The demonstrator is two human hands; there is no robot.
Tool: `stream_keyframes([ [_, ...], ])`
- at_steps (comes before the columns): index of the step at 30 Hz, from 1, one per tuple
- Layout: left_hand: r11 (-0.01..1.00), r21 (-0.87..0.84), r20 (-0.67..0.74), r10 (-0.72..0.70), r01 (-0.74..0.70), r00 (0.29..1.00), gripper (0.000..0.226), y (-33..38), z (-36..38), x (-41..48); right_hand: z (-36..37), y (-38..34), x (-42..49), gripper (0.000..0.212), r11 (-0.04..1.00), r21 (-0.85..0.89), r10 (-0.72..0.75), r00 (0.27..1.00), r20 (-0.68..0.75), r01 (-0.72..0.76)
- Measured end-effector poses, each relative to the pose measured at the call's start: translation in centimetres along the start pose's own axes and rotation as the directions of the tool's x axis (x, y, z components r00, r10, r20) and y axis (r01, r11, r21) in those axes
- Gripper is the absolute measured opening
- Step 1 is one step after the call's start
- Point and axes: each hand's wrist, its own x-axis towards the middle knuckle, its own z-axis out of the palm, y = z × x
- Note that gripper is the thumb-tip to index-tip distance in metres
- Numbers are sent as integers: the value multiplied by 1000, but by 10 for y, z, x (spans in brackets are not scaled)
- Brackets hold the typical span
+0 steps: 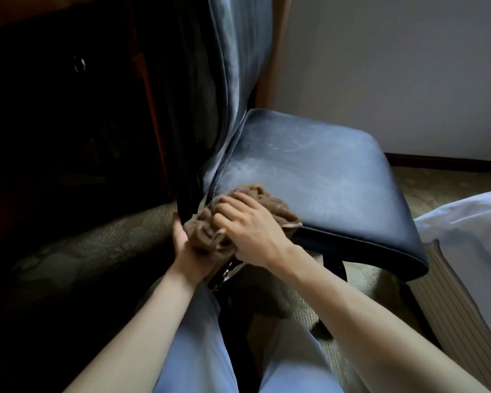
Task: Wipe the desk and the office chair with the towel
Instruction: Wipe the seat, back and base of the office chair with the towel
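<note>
Brown towel point(247, 219), dusty blue chair point(309, 171) (pale smears on the seat), olive patterned carpet point(77, 248)

To your right you have a white bed cover point(471, 222) over a ribbed beige bed base point(448, 307); patterned olive carpet point(97, 245) runs to a plain pale wall point(394, 66).
</note>
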Motion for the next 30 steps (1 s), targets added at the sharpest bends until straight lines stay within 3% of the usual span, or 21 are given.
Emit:
stream_keyframes([
  [2, 1000, 22, 9, -21, 21, 1000, 90, 3, 0, -5, -2, -6, -1, 45, 999, 13, -33, 993, 109, 32],
  [5, 999, 38, -34, 20, -19, 999, 89, 9, 0, -6, -15, -2, -8, 42, 995, 97, -10, 998, 61, 4],
  [7, 991, 94, -111, 102, -92, 989, 82, 9, 3, -4, -28, 13, -17, 38, 991, 128, 47, 992, -121, -32],
  [10, 963, 207, -182, 213, -174, 960, 74, 0, 6, -2, -42, 51, -34, 35, 978, 167, 193, 863, -466, -129],
  [12, 953, 240, -199, 233, -183, 952, 72, -6, 11, -1, -47, 82, -45, 41, 960, 144, 280, 800, -531, -241],
  [16, 959, 215, -196, 229, -186, 953, 72, -10, 22, -1, -46, 142, -58, 56, 853, 69, 503, 778, -377, -518],
  [20, 950, 195, -201, 284, -245, 938, 72, -20, 31, -2, -31, 191, -65, 84, 682, 30, 725, 681, 103, -730],
  [23, 902, 291, -156, 375, -321, 914, 72, -27, 36, -1, -9, 208, -72, 92, 566, 206, 732, 601, 320, -799],
  [26, 830, 387, -54, 455, -401, 889, 80, -28, 37, 3, 6, 210, -70, 71, 463, 377, 792, 565, 229, -802],
  [28, 809, 407, -33, 478, -425, 878, 81, -25, 36, 9, 11, 199, -68, 55, 456, 367, 832, 534, 147, -811],
  [30, 815, 400, -24, 466, -419, 884, 77, -24, 36, 12, 12, 176, -64, 51, 489, 363, 832, 549, 78, -793],
])
